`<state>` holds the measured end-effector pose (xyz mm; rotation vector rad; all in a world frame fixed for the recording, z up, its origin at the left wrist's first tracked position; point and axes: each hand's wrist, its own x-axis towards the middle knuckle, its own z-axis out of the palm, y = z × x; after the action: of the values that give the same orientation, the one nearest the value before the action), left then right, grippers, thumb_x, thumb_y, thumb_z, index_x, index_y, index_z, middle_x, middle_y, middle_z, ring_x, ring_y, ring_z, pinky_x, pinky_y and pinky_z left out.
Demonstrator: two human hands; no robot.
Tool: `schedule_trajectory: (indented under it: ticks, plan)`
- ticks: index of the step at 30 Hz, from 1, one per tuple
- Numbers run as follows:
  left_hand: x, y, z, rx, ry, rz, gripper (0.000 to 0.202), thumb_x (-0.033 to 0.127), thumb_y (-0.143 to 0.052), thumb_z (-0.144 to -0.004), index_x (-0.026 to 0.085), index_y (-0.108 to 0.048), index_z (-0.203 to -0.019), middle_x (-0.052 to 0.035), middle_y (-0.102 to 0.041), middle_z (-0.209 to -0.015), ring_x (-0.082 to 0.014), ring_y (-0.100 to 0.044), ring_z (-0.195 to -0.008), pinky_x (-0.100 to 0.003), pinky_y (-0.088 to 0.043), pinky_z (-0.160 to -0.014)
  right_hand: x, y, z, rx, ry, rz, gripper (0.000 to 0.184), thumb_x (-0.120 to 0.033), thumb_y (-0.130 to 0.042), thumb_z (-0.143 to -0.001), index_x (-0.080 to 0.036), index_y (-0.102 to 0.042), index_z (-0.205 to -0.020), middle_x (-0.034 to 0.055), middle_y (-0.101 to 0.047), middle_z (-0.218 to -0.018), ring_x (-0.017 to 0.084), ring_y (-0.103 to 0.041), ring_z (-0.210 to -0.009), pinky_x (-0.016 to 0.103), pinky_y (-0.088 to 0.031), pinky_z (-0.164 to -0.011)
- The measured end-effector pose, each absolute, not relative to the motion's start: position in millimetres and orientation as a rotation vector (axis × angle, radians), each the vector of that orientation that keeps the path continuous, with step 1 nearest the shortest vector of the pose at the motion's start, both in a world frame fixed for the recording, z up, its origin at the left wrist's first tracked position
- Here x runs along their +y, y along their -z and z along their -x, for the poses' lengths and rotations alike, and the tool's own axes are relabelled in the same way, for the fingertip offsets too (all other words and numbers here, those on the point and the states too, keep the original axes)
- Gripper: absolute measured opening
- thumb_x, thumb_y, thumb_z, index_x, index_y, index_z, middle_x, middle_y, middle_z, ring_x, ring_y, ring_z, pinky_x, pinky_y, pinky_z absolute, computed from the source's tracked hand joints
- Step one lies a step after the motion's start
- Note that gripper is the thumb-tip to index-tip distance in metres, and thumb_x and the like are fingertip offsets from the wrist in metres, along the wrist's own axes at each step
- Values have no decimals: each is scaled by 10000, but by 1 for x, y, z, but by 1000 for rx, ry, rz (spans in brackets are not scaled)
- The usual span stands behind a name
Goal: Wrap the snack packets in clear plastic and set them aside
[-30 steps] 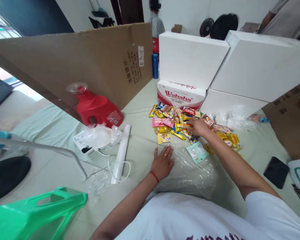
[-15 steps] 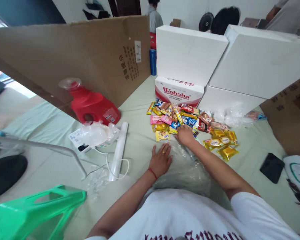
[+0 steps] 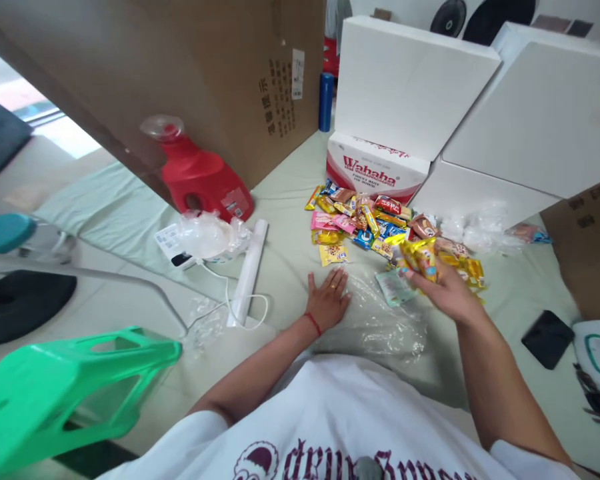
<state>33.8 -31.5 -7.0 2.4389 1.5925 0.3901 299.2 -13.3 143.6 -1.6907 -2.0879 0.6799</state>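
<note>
My right hand (image 3: 450,291) is closed around a yellow snack packet (image 3: 420,259), lifted over the right side of the snack pile. Resting flat on the cloth, my left hand (image 3: 330,298) has its fingers stretched out and holds nothing. A clear plastic bag (image 3: 375,323) lies between my hands, close to my body. Just beyond the left fingertips is a pale yellow cookie packet (image 3: 334,255). The mixed pile includes pink packets (image 3: 325,221) and a red packet (image 3: 389,205). Yellow packets (image 3: 473,270) lie partly hidden behind my right hand. A pale green packet (image 3: 396,287) sits on the plastic bag.
A Wahaba-lettered carton (image 3: 375,170) and white foam boxes (image 3: 415,87) stand behind the pile. To the left are a red jug (image 3: 205,177), a white roll (image 3: 249,273) and a green stool (image 3: 80,380). A black phone-like object (image 3: 549,339) lies at right.
My right hand has come up from the pile and moved right, now with a yellow snack packet in it. My left hand stays flat on the cloth. The camera view has tilted down.
</note>
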Motion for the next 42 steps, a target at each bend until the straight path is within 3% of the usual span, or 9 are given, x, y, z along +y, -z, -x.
schedule_trajectory:
  ticks: [6, 12, 18, 23, 26, 30, 33, 37, 42]
  plan:
    - [-22, 3, -24, 1586, -313, -2419, 537, 394, -331, -1064, 258, -457, -1569, -117, -424, -1656, -310, -360, -1553, -753, -131, -1237, -64, -80, -232, -2429, -418, 2104, 283, -293, -642, -926, -180, -638, -1185, 162, -697, -1137, 334, -595, -1110, 388, -465, -877]
    - [-15, 6, -6, 1471, -257, -2494, 514, 364, -335, -1069, 269, -467, -1557, -98, -435, -1655, -289, -346, -1560, -716, -149, -1249, -67, -53, -237, -2560, -485, 1951, 801, -556, -775, -844, -236, -461, -1508, 170, -578, -1402, 357, -498, -1247, 434, -435, -933]
    - [-21, 6, -9, 1512, -263, -2484, 520, 372, -352, -1061, 240, -486, -1546, -125, -440, -1648, -309, -337, -1565, -704, -171, -1247, -76, -49, -226, -2597, -297, 1887, 570, -417, -710, -928, -224, -550, -1440, 176, -649, -1305, 344, -535, -1197, 467, -409, -995]
    - [-29, -5, 5, 1533, -467, -2469, 496, 332, -388, -1039, 212, -532, -1499, -142, -449, -1638, -331, -284, -1584, -672, -194, -1255, -100, -51, -245, -2478, -284, 1665, 582, -449, -632, -978, -199, -528, -1493, 202, -542, -1489, 362, -464, -1353, 570, -317, -1157]
    - [-49, -10, 28, 1301, -661, -2517, 474, 352, -431, -1016, 229, -557, -1457, -142, -541, -1553, -313, -318, -1571, -627, -214, -1275, -131, -61, -277, -2414, -420, 1453, 457, -438, -546, -1026, -205, -598, -1416, 183, -616, -1368, 318, -544, -1240, 519, -433, -1087]
    - [-80, -6, 58, 737, -475, -2609, 543, 557, -578, -944, 237, -611, -1382, -175, -543, -1542, -320, -397, -1532, -559, -299, -1276, -176, -50, -309, -2506, -631, 1251, 431, -457, -606, -1001, -220, -633, -1359, 161, -657, -1288, 304, -586, -1185, 511, -508, -1032]
    - [-89, -2, 69, 634, -316, -2600, 383, 487, -523, -999, 265, -690, -1263, -143, -587, -1516, -284, -409, -1532, -525, -272, -1297, -191, -29, -318, -2434, -679, 1285, 298, -395, -524, -1042, -235, -698, -1224, 153, -682, -1237, 294, -611, -1164, 513, -535, -997]
    - [-77, -14, 73, 669, -315, -2389, 410, 414, -363, -1064, 284, -753, -1055, -106, -760, -1226, -217, -603, -1360, -432, -398, -1229, -182, -30, -320, -2291, -848, 1333, 374, -393, -392, -1075, -244, -720, -974, 123, -720, -1025, 251, -655, -976, 444, -565, -889]
    - [-44, -43, 66, 811, -400, -2129, 425, 503, -412, -1045, 217, -724, -999, -81, -769, -968, -192, -720, -894, -303, -571, -855, -143, -69, -329, -2161, -1021, 1538, 388, -486, -399, -1051, -236, -673, -940, 72, -720, -924, 210, -651, -837, 343, -537, -796]
